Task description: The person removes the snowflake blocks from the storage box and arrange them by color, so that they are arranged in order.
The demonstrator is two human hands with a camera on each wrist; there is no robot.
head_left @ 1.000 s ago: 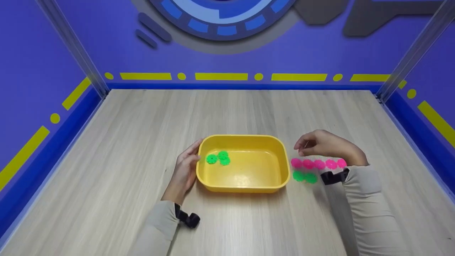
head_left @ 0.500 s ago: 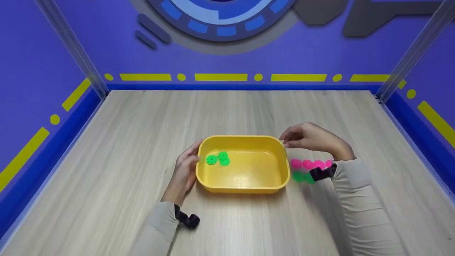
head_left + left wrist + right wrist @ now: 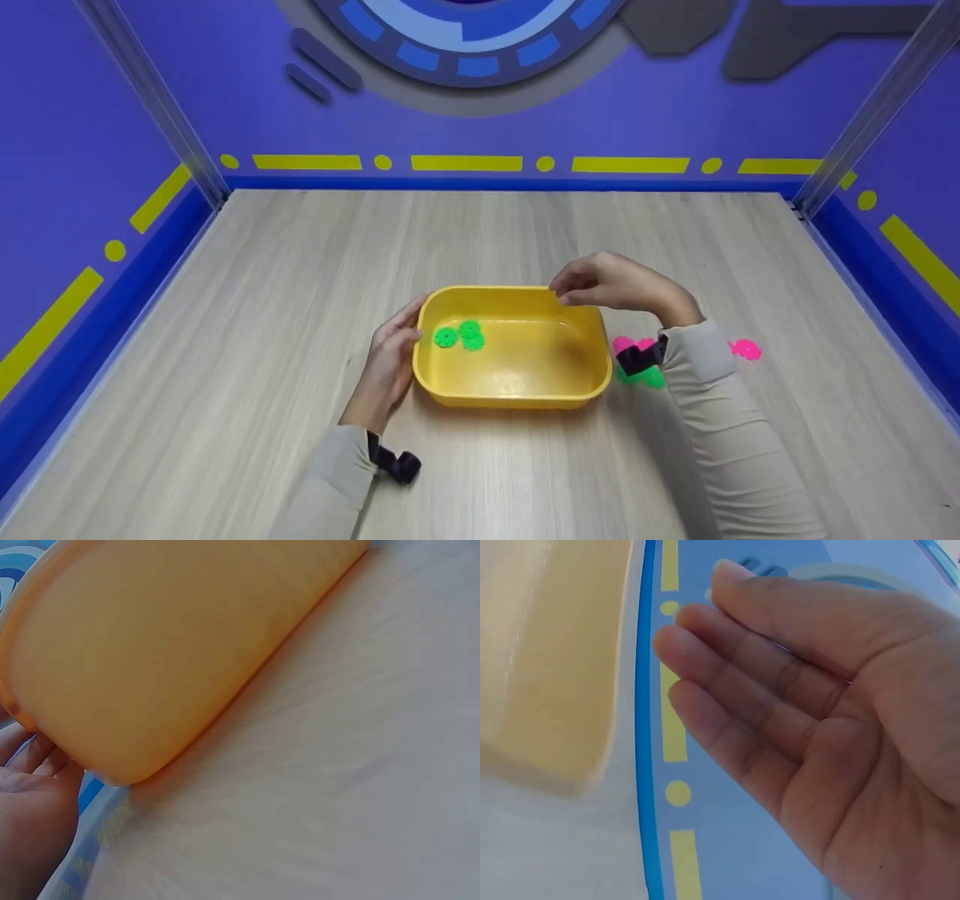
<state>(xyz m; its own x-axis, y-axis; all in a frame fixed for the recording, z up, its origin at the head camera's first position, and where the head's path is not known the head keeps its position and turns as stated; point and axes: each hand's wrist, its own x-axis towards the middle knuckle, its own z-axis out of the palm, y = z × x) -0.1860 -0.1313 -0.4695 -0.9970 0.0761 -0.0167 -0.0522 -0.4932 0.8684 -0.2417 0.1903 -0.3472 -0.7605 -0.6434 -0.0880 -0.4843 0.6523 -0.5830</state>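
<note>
The yellow plastic tub [image 3: 517, 400] stands on the table, with a few small green notched discs [image 3: 446, 337] lying inside near its left end. My left hand [image 3: 391, 349] grips the tub's left side, thumb at the rim and fingers along the outer wall; the left wrist view shows those fingers [image 3: 45, 757] under the rim. Over the tub's back right rim hovers my right hand [image 3: 611, 281], thumb and fingertips drawn close together. In the right wrist view the right palm [image 3: 840, 735] faces the camera, and I cannot tell whether a disc sits between the fingertips.
Right of the tub lie pink discs [image 3: 746, 349] in a row, partly hidden by the right wrist. Green discs [image 3: 652, 377] lie in front of them. Blue panels [image 3: 480, 135] with yellow marks enclose the wooden table [image 3: 300, 300] at the back and sides.
My right hand has moved left and away from me, from above the pink discs to over the tub's back right rim. The left hand, tub and green discs inside have stayed put.
</note>
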